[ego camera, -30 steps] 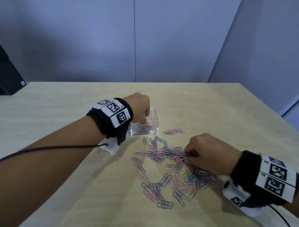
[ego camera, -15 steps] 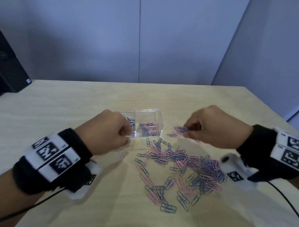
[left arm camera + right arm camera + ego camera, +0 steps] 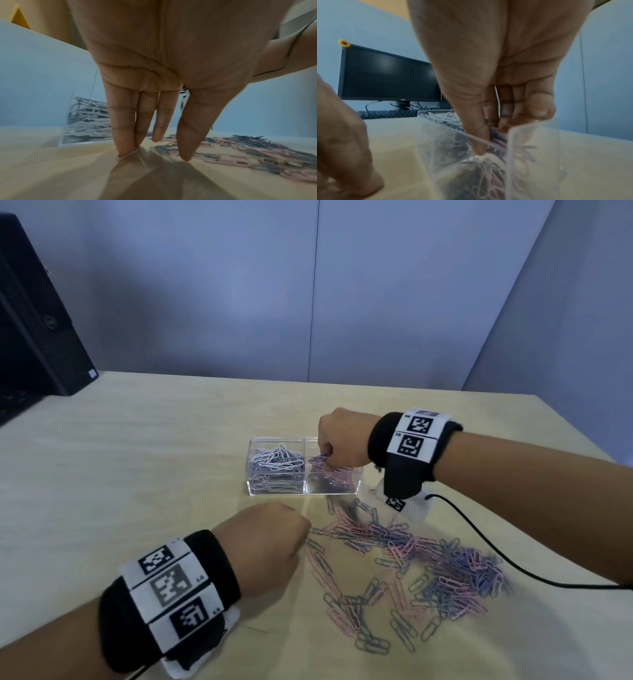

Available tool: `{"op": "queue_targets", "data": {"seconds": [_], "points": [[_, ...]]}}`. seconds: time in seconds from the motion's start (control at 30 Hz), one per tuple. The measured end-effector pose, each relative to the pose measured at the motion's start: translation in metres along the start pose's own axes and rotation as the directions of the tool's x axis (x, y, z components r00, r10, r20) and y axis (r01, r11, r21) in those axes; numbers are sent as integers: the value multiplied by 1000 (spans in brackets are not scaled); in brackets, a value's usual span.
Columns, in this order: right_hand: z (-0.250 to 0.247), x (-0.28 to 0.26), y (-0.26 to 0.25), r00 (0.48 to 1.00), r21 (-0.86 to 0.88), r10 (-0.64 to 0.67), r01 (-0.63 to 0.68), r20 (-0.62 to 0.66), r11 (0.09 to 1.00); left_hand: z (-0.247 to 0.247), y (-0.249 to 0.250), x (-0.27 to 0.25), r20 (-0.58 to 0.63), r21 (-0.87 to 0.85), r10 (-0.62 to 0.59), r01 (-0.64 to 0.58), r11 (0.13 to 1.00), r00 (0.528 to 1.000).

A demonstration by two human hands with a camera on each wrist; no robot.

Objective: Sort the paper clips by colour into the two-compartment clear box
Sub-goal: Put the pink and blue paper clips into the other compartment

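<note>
The two-compartment clear box stands mid-table, with pale blue clips in its left half and pink ones in its right. My right hand hovers over the right compartment, thumb and fingers pinching a small bunch of pink and purple paper clips. My left hand is low over the table in front of the box. Its fingers point straight down and one fingertip touches a single pink clip. The mixed pile of pink and blue clips spreads to the right of that hand.
A black computer tower stands at the back left. A black cable runs from my right wrist across the table beside the pile. The right wrist view shows a monitor and a keyboard beyond the box.
My right hand lifted a bunch of clips from the pile and carried it over the box's right compartment. My left hand drew back from the box to the table in front of it.
</note>
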State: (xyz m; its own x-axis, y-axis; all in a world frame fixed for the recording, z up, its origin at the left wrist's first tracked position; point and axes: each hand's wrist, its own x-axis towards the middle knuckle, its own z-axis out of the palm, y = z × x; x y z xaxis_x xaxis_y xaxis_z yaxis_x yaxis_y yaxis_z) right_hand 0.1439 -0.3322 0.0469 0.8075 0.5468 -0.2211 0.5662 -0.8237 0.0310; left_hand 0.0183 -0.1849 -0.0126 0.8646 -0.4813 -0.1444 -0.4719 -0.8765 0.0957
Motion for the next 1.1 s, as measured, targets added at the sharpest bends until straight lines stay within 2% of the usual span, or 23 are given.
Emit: {"op": "queue_targets", "data": {"seconds": [0.2,0.27,0.37,0.43,0.5,0.6,0.7,0.83,0.93,1.1], "points": [[-7,0,-1,998,32,-53,54,-21,998,0,20,14,-27,-27,65,-66,997,998],[-11,-6,4,997,65,-53,57,-51,996,-3,26,18,-3,-49,80,-80,996,997],[-15,-27,19,990,116,-4,20,-143,993,-7,33,21,39,-91,110,-106,990,993],[-10,-42,36,982,120,74,-53,-175,991,-8,36,22,58,-107,121,-114,988,991],[2,-55,53,974,132,187,-170,-126,977,-7,40,23,77,-116,120,-111,987,990],[29,-70,66,962,87,267,-271,48,959,-8,47,26,104,-143,121,-106,984,987],[50,-83,62,968,82,196,-211,159,974,-9,51,29,86,-152,86,-72,986,993],[61,-100,49,983,179,111,-137,148,974,-12,48,36,56,-136,6,1,991,998],[65,-118,32,988,185,2,-32,158,982,-12,44,40,116,-152,-17,35,988,993],[62,-147,22,987,268,-129,99,97,958,-10,49,40,158,-139,84,-62,988,984]]}}
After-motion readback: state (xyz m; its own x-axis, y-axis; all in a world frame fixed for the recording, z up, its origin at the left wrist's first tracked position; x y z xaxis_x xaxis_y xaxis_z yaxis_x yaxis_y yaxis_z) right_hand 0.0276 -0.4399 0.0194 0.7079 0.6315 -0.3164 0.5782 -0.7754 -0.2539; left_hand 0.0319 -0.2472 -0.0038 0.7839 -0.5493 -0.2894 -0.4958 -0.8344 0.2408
